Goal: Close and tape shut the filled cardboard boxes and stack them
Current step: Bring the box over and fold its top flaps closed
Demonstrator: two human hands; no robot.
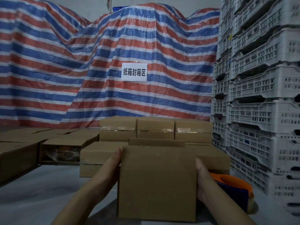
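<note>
The box (pixel 156 182) is held up in front of the taped boxes (pixel 155 129). The left hand (pixel 112 163) and right hand (pixel 202 181) press its sides with straight fingers. Keep it level and set it squarely on the taped boxes.

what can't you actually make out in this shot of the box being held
Head view only:
- Held cardboard box: its contents and far side, hidden by its own walls.
- Right hand: fingers hidden behind the box.
- Tape dispenser: partly blocked by the right forearm.
- Open box on the left: contents too dark and blurred to identify.
</note>
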